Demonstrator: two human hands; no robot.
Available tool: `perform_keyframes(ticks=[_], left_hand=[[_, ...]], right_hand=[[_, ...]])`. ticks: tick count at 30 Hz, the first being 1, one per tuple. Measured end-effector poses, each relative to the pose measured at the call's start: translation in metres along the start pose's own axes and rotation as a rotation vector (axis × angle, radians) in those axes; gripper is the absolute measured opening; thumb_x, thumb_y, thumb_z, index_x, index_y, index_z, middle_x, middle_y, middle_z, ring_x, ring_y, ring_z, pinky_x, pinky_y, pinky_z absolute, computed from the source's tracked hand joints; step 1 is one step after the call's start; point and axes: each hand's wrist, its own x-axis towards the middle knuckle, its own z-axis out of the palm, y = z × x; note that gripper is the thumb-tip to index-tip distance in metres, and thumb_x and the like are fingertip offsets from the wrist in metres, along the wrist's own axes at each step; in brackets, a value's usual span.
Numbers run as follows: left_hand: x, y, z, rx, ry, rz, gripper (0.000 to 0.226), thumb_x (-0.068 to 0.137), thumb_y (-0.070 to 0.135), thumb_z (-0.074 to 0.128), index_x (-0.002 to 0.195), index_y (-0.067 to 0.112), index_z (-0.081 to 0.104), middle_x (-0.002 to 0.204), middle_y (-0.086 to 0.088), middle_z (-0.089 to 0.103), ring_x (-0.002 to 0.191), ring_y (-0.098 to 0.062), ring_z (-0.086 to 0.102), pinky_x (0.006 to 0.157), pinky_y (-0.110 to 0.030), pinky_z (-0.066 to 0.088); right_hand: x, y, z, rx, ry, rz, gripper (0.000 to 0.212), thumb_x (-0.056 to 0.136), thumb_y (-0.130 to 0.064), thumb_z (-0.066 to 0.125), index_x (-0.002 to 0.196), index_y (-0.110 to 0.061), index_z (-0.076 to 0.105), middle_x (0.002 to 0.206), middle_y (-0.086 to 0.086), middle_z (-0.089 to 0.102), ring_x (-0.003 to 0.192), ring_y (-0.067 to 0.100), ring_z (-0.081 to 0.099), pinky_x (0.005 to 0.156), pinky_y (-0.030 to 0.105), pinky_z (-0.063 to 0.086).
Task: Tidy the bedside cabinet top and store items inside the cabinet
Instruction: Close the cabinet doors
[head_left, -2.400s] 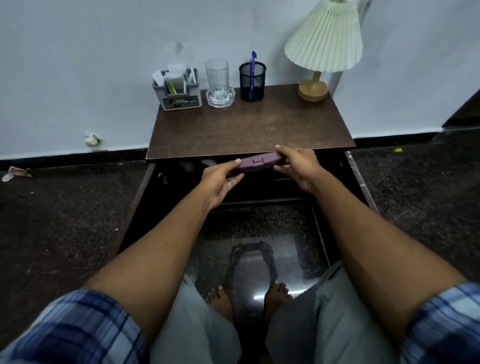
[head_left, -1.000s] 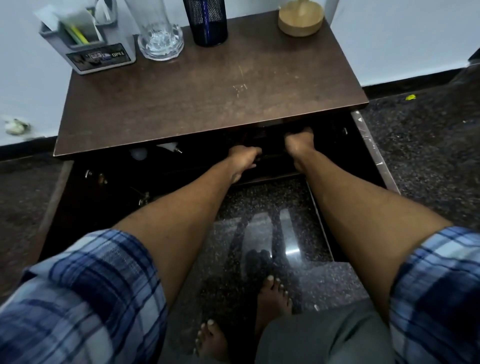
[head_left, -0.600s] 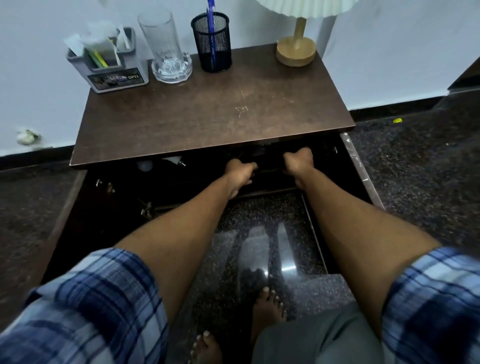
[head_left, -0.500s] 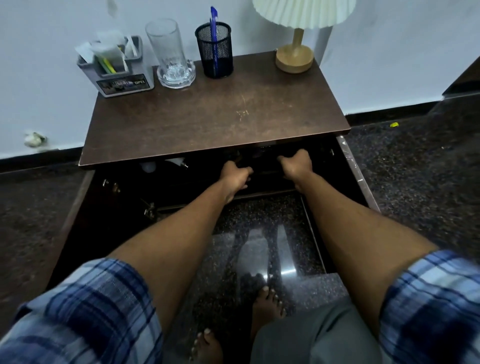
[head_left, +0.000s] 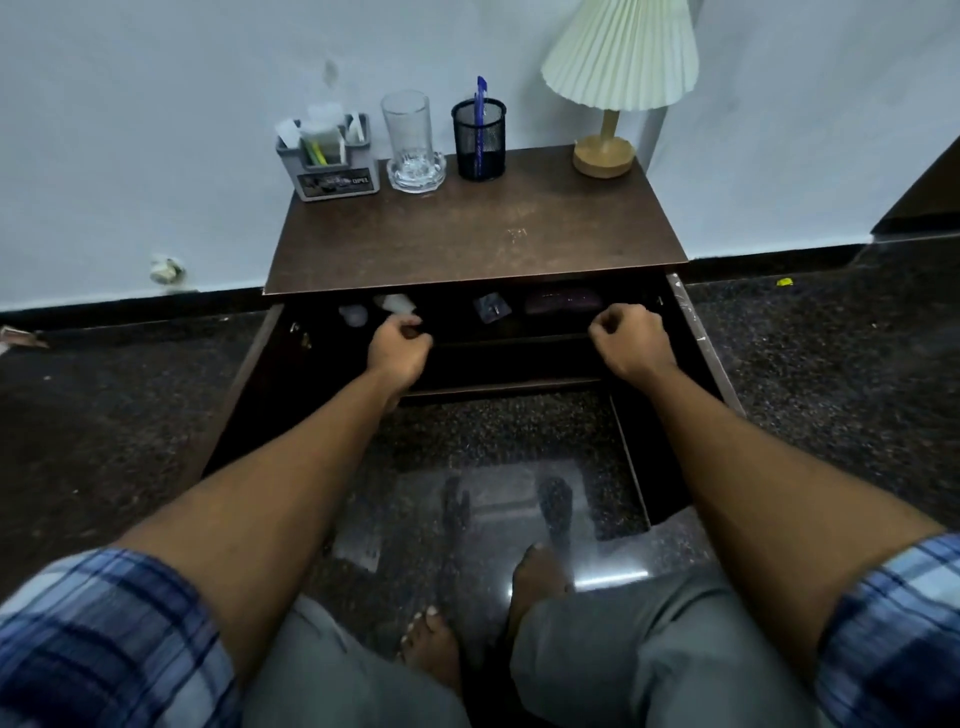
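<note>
The head view is directed down at a dark wooden bedside cabinet (head_left: 475, 244) set against a pale wall, with both doors swung open toward the person; the purple case (head_left: 562, 301) is seen lying on the upper shelf (head_left: 514, 340) inside, toward the right, with its long axis running left to right, parallel to the cabinet's front edge; which end is its front cannot be told in the dim interior. Just left of it on the same shelf a small dark bluish item (head_left: 491, 307) is seen, and further left two pale small objects (head_left: 374, 309), perhaps bottles, though the shadow leaves them unclear.

The left hand (head_left: 397, 349) is held in front of the shelf's left part, its fingers curled loosely inward; nothing is seen gripped in it, and it appears apart from the pale objects behind it. The right hand (head_left: 629, 340) is held near the inner face of the right door (head_left: 698, 343), fingers likewise curled into a loose fist and holding nothing; it is just beside the case's right end but not touching it.

On the cabinet top a grey organiser (head_left: 328, 166), a glass (head_left: 410, 143) standing in a glass dish, a black mesh pen cup (head_left: 479, 140) with a blue pen, and a lamp (head_left: 613, 83) are lined up along the wall.
</note>
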Motion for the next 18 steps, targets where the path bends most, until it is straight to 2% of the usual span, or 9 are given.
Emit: perform_keyframes(ticks=[2,5,7,9,11,14,18], left_hand=[[-0.008,-0.006,-0.039,0.105,0.154,0.048,0.032,0.084,0.019,0.066,0.116,0.017,0.066,0.114,-0.007,0.070,0.105,-0.025,0.066,0.094,-0.033,0.051],[-0.025,-0.013,-0.092,0.247,0.327,0.110,0.034,0.083,0.021,0.065,0.116,0.014,0.065,0.123,-0.012,0.062,0.113,-0.030,0.062,0.098,-0.036,0.048],[-0.037,-0.021,-0.122,0.391,0.401,0.106,0.038,0.084,0.026,0.064,0.120,0.014,0.062,0.128,-0.015,0.055,0.119,-0.036,0.056,0.101,-0.043,0.047],[-0.044,-0.034,-0.148,0.493,0.421,0.014,0.045,0.086,0.033,0.062,0.127,0.016,0.058,0.134,-0.015,0.050,0.124,-0.040,0.051,0.104,-0.048,0.045],[-0.049,-0.052,-0.168,0.424,0.436,-0.149,0.047,0.090,0.036,0.055,0.131,0.012,0.058,0.136,-0.017,0.054,0.124,-0.040,0.053,0.104,-0.047,0.045],[-0.061,-0.075,-0.184,0.090,0.414,-0.370,0.050,0.093,0.030,0.045,0.130,-0.003,0.057,0.131,-0.023,0.061,0.118,-0.039,0.060,0.099,-0.043,0.049],[-0.079,-0.083,-0.189,-0.008,0.362,-0.386,0.049,0.092,0.023,0.043,0.127,-0.009,0.057,0.128,-0.025,0.062,0.115,-0.039,0.061,0.096,-0.044,0.051]], right_hand=[[-0.012,0.007,-0.014,-0.029,0.025,-0.038,0.019,0.087,-0.027,0.062,0.100,-0.019,0.073,0.101,0.007,0.074,0.099,0.029,0.069,0.089,0.038,0.056],[-0.025,0.021,-0.034,-0.122,0.056,-0.127,0.035,0.085,-0.029,0.065,0.117,-0.017,0.068,0.119,0.013,0.066,0.113,0.032,0.062,0.099,0.042,0.051],[-0.036,0.031,-0.043,-0.224,0.071,-0.105,0.054,0.085,-0.035,0.067,0.134,-0.018,0.055,0.134,0.018,0.052,0.124,0.040,0.051,0.105,0.048,0.044],[-0.045,0.042,-0.050,-0.271,0.066,-0.002,0.073,0.084,-0.043,0.070,0.145,-0.017,0.039,0.144,0.022,0.042,0.130,0.047,0.044,0.107,0.052,0.039],[-0.052,0.056,-0.052,-0.242,0.034,0.107,0.085,0.085,-0.048,0.071,0.149,-0.011,0.030,0.146,0.026,0.041,0.133,0.049,0.042,0.109,0.053,0.037],[-0.056,0.068,-0.058,-0.086,-0.054,0.237,0.078,0.090,-0.049,0.065,0.142,0.000,0.034,0.141,0.030,0.049,0.129,0.049,0.048,0.106,0.052,0.043],[-0.059,0.075,-0.067,0.033,-0.086,0.319,0.070,0.095,-0.051,0.051,0.131,0.009,0.054,0.131,0.033,0.058,0.121,0.046,0.057,0.096,0.042,0.046]])
